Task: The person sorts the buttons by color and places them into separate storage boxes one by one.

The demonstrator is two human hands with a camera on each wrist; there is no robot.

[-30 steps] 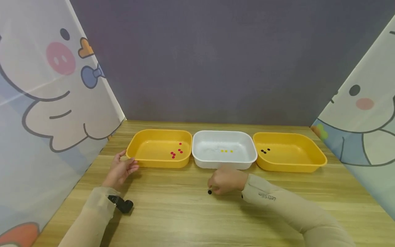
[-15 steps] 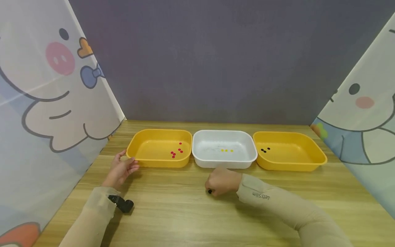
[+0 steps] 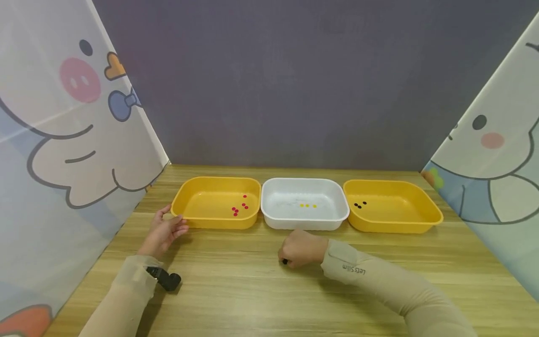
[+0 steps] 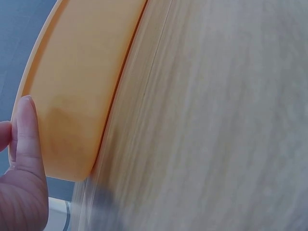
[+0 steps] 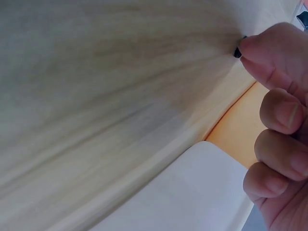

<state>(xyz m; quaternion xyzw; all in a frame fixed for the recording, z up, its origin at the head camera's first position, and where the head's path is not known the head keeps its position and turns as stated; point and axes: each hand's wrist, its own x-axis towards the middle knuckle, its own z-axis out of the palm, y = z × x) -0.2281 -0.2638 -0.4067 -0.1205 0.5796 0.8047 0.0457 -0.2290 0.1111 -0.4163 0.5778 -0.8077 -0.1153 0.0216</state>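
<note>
My right hand (image 3: 302, 249) pinches a small round black piece (image 3: 285, 261) at the table top, in front of the white tray (image 3: 305, 224). In the right wrist view, the black piece (image 5: 237, 51) shows at the tips of thumb and forefinger, while the other fingers curl in. My left hand (image 3: 165, 232) lies against the near left corner of the left yellow tray (image 3: 219, 223). Its fingers look straight in the left wrist view, one lying along the yellow tray's outer wall (image 4: 77, 106). Part of that hand is cut off there.
Several red discs (image 3: 236, 211) lie in the left yellow tray, a few yellow ones (image 3: 307, 206) in the white tray. The right yellow tray (image 3: 396, 228) holds black discs (image 3: 359, 207). All three stand in a row on the wooden table (image 3: 236, 290), before a grey wall (image 3: 269, 93).
The right hand has shifted slightly left and its fingers have closed over the black piece, which lay more exposed at the fingertips earlier. My left hand stays at the yellow tray.
</note>
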